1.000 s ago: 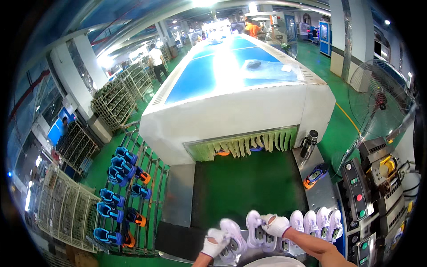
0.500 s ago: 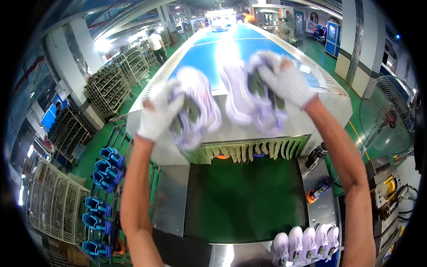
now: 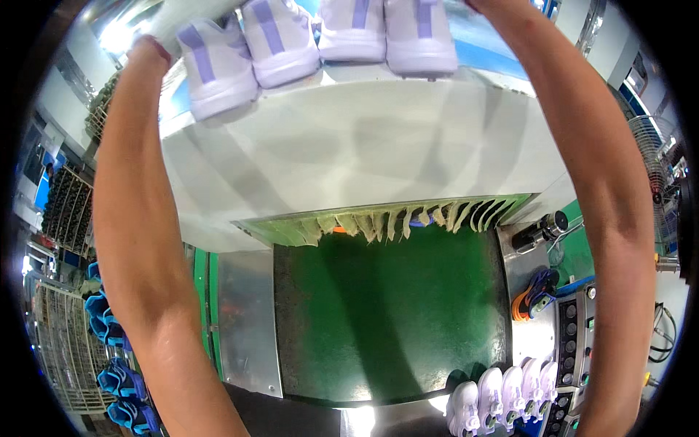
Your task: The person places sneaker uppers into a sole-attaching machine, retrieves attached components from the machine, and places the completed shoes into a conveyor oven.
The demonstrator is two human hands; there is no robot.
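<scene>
Several white-and-lavender sneakers (image 3: 352,33) stand side by side, heels toward me, at the front edge of the machine's blue top (image 3: 484,51). Each heel carries a purple stripe. My left forearm reaches up beside the leftmost sneaker (image 3: 218,69). Of my left hand (image 3: 173,23), only a blurred pale part shows at the upper rim, so its fingers cannot be made out. To the right of the rightmost sneaker (image 3: 421,40), my right forearm runs out past the top edge. The right hand is outside the picture.
Below the white machine front (image 3: 349,138), a fringed curtain (image 3: 386,222) hangs over a green belt (image 3: 393,313). More lavender sneakers (image 3: 502,397) line the lower right, near a dark shoe with orange (image 3: 535,293) and a control panel (image 3: 571,342). Blue shoes (image 3: 124,379) stand at left.
The view has tipped downward and closer to the machine. Sneakers that were in both gloved hands above the blue top now stand along its front edge. Both hands have passed toward the upper rim.
</scene>
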